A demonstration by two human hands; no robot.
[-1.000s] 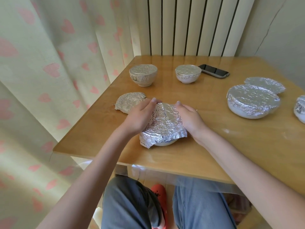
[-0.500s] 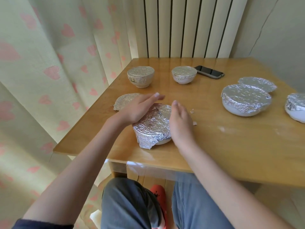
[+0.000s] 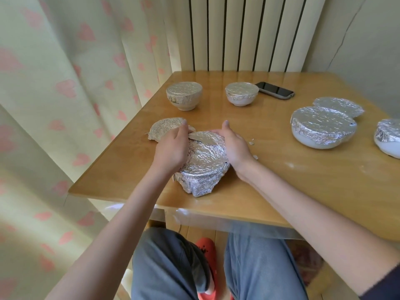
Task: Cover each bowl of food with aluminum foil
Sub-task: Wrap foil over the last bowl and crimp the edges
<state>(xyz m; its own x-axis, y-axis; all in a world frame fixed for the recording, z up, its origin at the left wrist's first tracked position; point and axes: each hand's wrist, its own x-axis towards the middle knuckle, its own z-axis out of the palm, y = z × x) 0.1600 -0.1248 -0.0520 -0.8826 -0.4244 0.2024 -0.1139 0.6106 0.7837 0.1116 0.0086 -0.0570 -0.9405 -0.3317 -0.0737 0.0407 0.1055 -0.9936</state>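
A bowl wrapped in crumpled aluminum foil [image 3: 205, 167] stands near the table's front left corner. My left hand [image 3: 171, 148] lies on its left side, and thumb and fingers pinch a foil flap at the far rim. My right hand [image 3: 236, 146] cups the right side, fingers curled over the far edge of the foil, thumb raised. Several other foil-covered bowls stand about: two small ones [image 3: 184, 98] [image 3: 242, 94] at the back, a large one [image 3: 322, 128] at the right, another [image 3: 389, 137] cut off by the right edge.
A flat foil-covered dish [image 3: 162, 128] lies just beyond my left hand. Another flat foil piece [image 3: 342, 106] sits behind the large bowl. A dark phone [image 3: 275, 90] lies at the back. Small foil scraps [image 3: 252, 141] lie right of my right hand. The curtain hangs at the left.
Both hands moved from the bowl's sides toward its far rim. My left hand now pinches a foil flap there, and my right fingers curl over the edge.
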